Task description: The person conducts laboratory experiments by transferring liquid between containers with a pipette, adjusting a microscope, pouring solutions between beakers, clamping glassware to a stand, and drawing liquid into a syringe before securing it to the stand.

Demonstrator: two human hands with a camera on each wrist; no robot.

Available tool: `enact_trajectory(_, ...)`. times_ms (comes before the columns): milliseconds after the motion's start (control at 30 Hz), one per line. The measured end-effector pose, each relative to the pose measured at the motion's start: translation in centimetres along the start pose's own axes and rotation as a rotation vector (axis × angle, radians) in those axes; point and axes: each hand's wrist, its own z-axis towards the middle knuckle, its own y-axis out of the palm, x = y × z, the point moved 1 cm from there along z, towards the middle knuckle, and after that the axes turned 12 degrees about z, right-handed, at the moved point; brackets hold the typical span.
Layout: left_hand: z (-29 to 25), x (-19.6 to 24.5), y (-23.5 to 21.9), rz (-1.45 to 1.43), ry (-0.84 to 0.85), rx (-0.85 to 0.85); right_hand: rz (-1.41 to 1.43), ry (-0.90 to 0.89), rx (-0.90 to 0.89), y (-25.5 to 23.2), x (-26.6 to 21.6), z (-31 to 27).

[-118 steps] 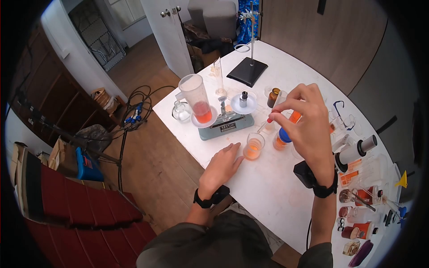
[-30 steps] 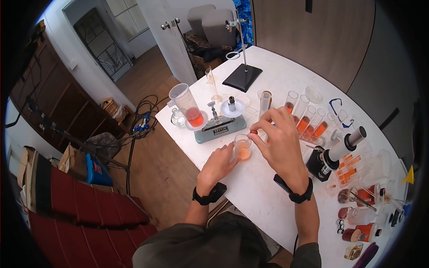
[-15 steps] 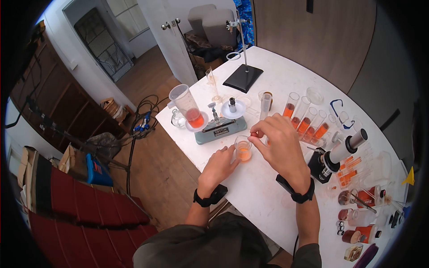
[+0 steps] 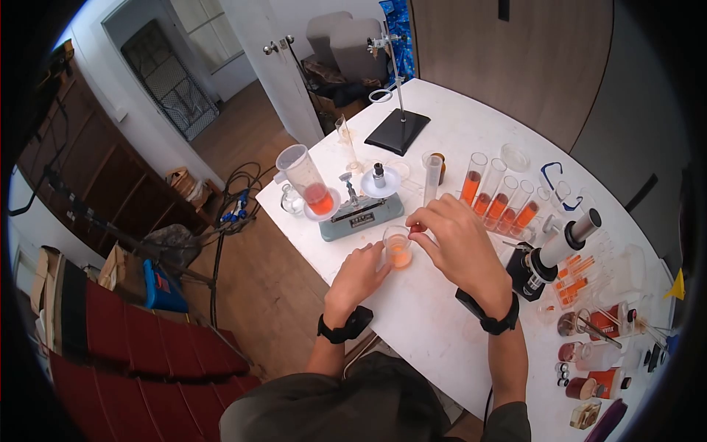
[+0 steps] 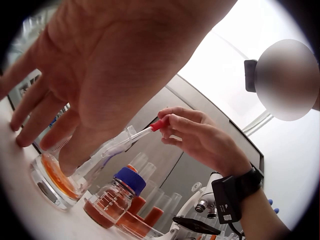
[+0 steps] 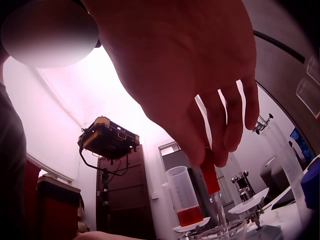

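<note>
A small clear beaker (image 4: pixel 398 255) with orange liquid stands on the white table. My left hand (image 4: pixel 356 276) holds its left side, the thumb and index finger lying along the glass while the other fingers spread loosely. Between thumb and fingertips, my right hand (image 4: pixel 462 247) pinches the red rubber bulb of a glass dropper (image 5: pixel 159 124). The dropper slants down into the beaker's mouth; glass hides its tip. Just behind the beaker in the left wrist view is a blue-capped bottle (image 5: pixel 111 202) of orange-red liquid, which my right hand covers in the head view.
A balance (image 4: pixel 361 219) bears a plastic jug (image 4: pixel 302 173) of red liquid on its left pan. Test tubes (image 4: pixel 499 200) of orange liquid and a microscope (image 4: pixel 549 254) stand to the right. Behind are a measuring cylinder (image 4: pixel 432 180) and a ring stand (image 4: pixel 398 132).
Since the oldest frame, my right hand has brought the dropper left and down to the beaker, and my left hand has moved up against the glass. In the last second, my right hand sinks slightly.
</note>
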Motion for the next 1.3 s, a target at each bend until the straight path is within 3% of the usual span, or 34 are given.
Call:
enact_trajectory(500,0.0,0.3,-0.1,0.018,0.013,-0.005,-0.011,0.025,-0.083,-0.5,0.1,-0.6)
enact_trajectory(800,-0.4,1.0,0.6,-0.125,-0.125,0.009,-0.011,0.053,-0.069,-0.9,0.4,-1.0)
enact_trajectory(867,-0.3,0.3,1.5,-0.174,-0.032,0.138,-0.015,0.054,-0.070,-1.0,0.4,-0.9)
enact_trajectory(1067,0.5,0.3,1.2,-0.358,0.024,0.155,-0.013,0.063,-0.061,-1.0,0.7,-0.7)
enact_trajectory(1300,1.3,-0.7,1.2,-0.353,0.092,0.127,-0.009,0.062,-0.080,-1.0,0.6,-0.7)
